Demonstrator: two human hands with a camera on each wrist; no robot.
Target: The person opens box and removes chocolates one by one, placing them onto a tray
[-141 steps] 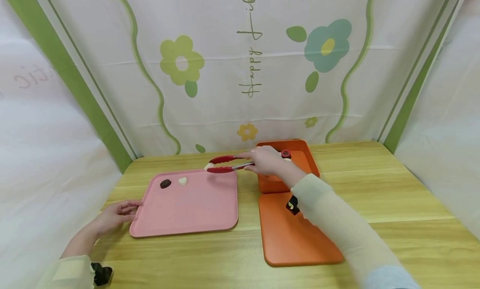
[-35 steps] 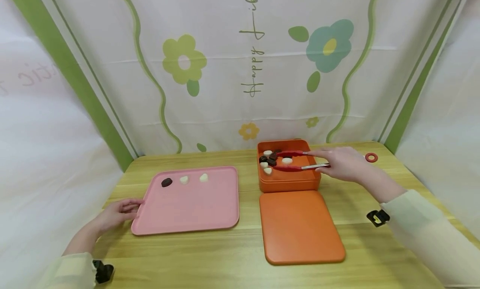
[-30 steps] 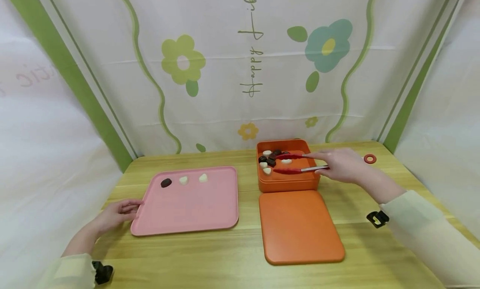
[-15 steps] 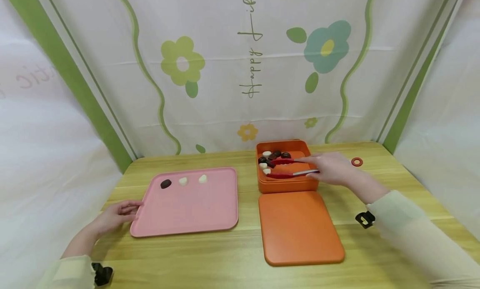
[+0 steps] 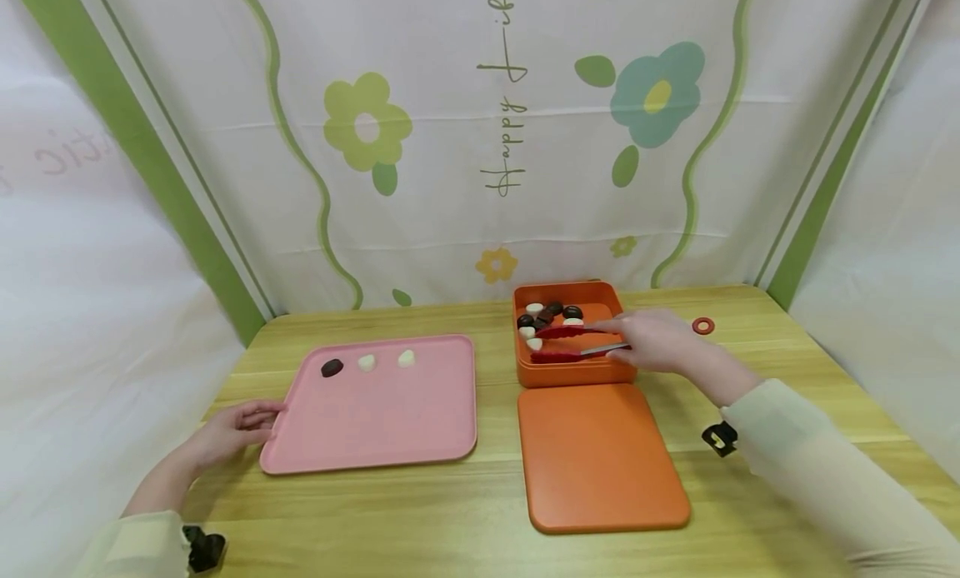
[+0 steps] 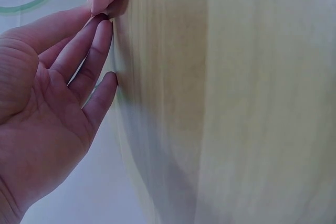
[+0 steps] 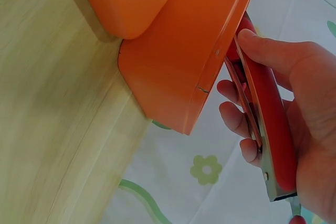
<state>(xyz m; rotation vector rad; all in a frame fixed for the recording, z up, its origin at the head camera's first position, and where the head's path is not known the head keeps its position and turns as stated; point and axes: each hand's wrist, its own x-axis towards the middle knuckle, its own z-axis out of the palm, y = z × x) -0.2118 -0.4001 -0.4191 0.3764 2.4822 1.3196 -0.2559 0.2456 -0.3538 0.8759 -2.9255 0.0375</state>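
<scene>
My right hand point(image 5: 654, 341) grips a pair of red-tipped metal tongs point(image 5: 553, 356), also seen as red-handled tongs point(image 7: 275, 129) in the right wrist view. Their spread tips reach into the orange box point(image 5: 581, 372), either side of a white chocolate point(image 5: 534, 344) near its front left. Several dark and white chocolates lie with it, among them a dark one point(image 5: 572, 312). My left hand point(image 5: 232, 431) touches the left edge of a pink tray point(image 5: 375, 420), fingers nearly straight. On that tray sit a dark chocolate point(image 5: 332, 367) and two white ones, one heart-shaped point(image 5: 406, 358).
An orange lid point(image 5: 603, 457) lies on the wooden table point(image 5: 360, 520) in front of the box. Behind the table hangs a flowered curtain point(image 5: 435, 186). The tongs' red end ring point(image 5: 702, 326) sticks out beyond my right hand.
The white chocolate carried by the tongs at first now sits on the tray. My right hand went back to the box, then shifted the tongs toward its front left. The left hand stayed put.
</scene>
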